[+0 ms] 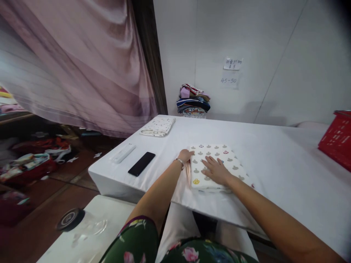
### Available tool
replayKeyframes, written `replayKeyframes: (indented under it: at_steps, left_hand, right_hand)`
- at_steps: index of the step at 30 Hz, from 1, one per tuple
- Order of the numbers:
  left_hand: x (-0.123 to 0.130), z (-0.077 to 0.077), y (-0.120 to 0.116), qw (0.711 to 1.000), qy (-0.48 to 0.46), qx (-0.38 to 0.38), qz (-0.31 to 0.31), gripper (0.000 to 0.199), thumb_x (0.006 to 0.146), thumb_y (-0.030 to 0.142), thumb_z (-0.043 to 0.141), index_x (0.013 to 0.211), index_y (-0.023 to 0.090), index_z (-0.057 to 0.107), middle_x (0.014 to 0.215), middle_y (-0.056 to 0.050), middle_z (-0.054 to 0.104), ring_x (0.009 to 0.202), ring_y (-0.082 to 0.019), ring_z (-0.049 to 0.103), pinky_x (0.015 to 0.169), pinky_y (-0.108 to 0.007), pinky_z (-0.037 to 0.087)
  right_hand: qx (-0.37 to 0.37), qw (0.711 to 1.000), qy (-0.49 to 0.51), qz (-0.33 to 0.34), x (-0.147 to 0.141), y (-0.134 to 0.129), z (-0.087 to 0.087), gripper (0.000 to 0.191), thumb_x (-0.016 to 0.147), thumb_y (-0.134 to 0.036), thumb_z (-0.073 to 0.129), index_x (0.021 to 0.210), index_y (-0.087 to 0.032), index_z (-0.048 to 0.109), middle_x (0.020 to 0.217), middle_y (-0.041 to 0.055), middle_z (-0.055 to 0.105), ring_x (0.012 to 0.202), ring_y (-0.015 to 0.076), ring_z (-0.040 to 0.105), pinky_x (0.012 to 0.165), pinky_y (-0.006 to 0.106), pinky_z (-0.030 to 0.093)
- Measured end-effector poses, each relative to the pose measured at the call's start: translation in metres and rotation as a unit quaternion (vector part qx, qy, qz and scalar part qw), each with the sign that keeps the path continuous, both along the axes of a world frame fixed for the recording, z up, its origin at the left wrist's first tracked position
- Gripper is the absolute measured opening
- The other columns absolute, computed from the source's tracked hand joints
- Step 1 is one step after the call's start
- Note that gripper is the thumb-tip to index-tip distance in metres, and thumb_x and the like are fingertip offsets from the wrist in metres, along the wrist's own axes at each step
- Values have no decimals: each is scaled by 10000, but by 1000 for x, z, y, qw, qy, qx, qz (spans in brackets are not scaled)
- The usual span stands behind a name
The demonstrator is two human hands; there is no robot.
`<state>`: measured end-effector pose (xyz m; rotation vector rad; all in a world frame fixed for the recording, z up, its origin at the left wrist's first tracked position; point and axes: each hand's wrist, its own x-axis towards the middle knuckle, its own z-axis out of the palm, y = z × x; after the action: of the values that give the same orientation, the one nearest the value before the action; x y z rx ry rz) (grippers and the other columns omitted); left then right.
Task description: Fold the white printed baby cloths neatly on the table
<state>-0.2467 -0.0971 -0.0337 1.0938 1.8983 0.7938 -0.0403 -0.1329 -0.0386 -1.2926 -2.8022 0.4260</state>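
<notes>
A folded white cloth printed with grey mushroom-like shapes, plus a few yellow, red and blue ones, lies flat on the table before me. My right hand rests palm down on top of it, fingers spread. At the cloth's left edge is my left hand, a bracelet on its wrist. Its visible fingers reach over the edge and touch the cloth; the others are partly hidden.
On the white table lie a black phone, a white oblong item and another folded cloth. Folded fabrics are stacked by the wall. A red basket stands right. A clear jar sits lower left.
</notes>
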Motion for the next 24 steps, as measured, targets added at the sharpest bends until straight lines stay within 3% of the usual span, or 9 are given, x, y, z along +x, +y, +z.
replayKeyframes:
  at_steps: [5,11,14,17,20,24]
  left_hand:
    - [0,12,-17,998,-52,-31,-4,409,823,539,484,727,146,550,563,-19,554,485,-119,522,510,-243,448]
    - [-2,15,-31,998,-56,-41,-2,465,871,544,380,683,145,528,574,-18,558,481,-100,512,547,-240,461]
    - [2,12,-31,1000,-10,-18,-7,390,840,495,469,676,148,540,614,-39,593,550,-130,558,572,-250,454]
    - [10,8,-33,998,62,31,0,256,774,406,584,705,161,554,757,-69,646,739,-179,607,658,-259,442]
    - [17,1,-38,991,114,67,18,184,808,348,526,794,168,561,891,-97,660,865,-208,607,732,-283,431]
    - [17,-1,-43,988,135,70,21,233,837,324,472,975,156,556,950,-111,665,884,-220,621,767,-307,442]
  right_hand:
    - [1,999,33,-19,-11,-1,10,718,873,-643,191,1447,-215,246,1529,51,88,1399,238,43,1103,467,48]
    - [-9,999,18,25,-38,-21,8,769,870,-652,170,1452,-151,225,1524,86,101,1399,238,31,1096,481,-11]
    - [0,999,20,27,-39,-25,5,782,870,-652,155,1455,-135,209,1524,92,87,1399,234,22,1095,479,-27]
    - [0,999,20,29,-37,-24,8,780,873,-642,160,1458,-126,197,1523,100,92,1398,243,33,1094,483,-20]
    - [-5,999,25,29,-37,-24,12,745,885,-615,159,1462,-144,185,1524,91,96,1398,245,37,1094,488,4]
    - [-16,998,24,54,-42,-25,8,726,891,-591,167,1469,-152,152,1527,78,80,1398,247,21,1096,489,-12]
